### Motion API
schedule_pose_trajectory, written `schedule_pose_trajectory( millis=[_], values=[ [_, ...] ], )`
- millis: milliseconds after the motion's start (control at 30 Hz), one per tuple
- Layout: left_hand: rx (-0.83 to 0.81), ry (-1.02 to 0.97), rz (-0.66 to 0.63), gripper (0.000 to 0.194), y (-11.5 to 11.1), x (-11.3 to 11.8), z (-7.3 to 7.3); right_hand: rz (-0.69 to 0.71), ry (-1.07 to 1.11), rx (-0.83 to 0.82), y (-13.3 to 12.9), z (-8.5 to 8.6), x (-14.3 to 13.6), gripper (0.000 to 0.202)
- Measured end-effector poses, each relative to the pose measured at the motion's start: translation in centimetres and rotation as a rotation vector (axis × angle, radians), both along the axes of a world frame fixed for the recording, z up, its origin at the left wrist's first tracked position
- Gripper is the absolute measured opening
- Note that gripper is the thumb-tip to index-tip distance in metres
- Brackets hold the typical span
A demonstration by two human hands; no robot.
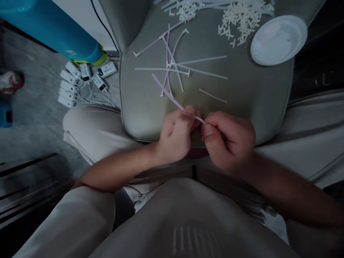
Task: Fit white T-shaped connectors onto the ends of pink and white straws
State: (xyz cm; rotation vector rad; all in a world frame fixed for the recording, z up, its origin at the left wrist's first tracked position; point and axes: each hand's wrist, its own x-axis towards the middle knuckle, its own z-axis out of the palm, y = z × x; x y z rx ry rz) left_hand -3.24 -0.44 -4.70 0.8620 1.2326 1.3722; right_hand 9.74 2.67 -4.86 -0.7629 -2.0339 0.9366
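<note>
Grip first: left hand point(176, 136) has thumb and finger pressed around a lilac tube point(168, 93); right hand point(228, 139) pinches the same piece near its other end, thumb on top. Both grips closed, almost touching, over the near edge of the chair seat point(145, 116). Tube's long axis slants from far left, through the left grip, down to the right fingertips; most visible length sticks out beyond the left hand, so that hand is nearer the free end. Short whitish section point(199, 118) shows between the hands, in line with the tube; maybe a connector, too dim and small to be sure. Just past the fingers, a short thin strip point(213, 95) lies loose, nearer the right hand. Farther out, crossed tubes point(172, 64) with small white end pieces, left of centre. Beyond, heap of white connectors point(239, 23) at the far side, white bowl point(279, 40) just to its right.
</note>
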Motion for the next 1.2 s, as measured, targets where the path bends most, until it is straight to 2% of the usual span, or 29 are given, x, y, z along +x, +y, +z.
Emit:
schedule_pose_trajectory(
  millis=[333,600,767,967,1200],
  values=[
    [0.022,0.094,-0.001,0.049,-0.1,0.1,-0.4,-0.034,0.013,0.041,0.2,0.0,-0.2,0.022],
    [0.099,0.139,-0.031,0.051,-0.2,-0.2,-0.4,-0.066,0.011,0.069,0.1,-0.1,-0.4,0.023],
    [0.071,0.171,-0.018,0.050,-0.2,-0.2,-0.4,-0.091,-0.008,0.068,-0.1,-0.2,-0.5,0.023],
    [0.134,0.153,-0.031,0.054,-0.2,-0.2,-1.1,-0.074,-0.023,0.079,-0.1,-0.1,-0.4,0.024],
    [0.204,0.264,-0.007,0.052,-0.6,-0.5,-1.9,-0.069,-0.009,0.076,-0.2,-0.1,-0.5,0.023]
  ],
)
